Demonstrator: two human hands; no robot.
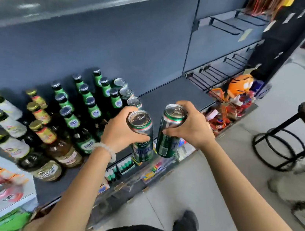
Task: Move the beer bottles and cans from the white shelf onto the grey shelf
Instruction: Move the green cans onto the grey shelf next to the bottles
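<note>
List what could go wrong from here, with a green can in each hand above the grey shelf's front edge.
1. Left hand grips its can near the top, right beside the green bottles; a careless set-down could knock one over.
2. The right hand's can hangs near the grey shelf front edge; set down too far forward, it might tip off.
3. Both cans sit close together and could clash.

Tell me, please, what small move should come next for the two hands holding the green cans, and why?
Probably lower both cans onto the bare part of the grey shelf, just right of the cans already standing there. The left hand grips one green can and the right hand grips another green can, both upright and above the shelf's front edge, so only the set-down remains.
</note>
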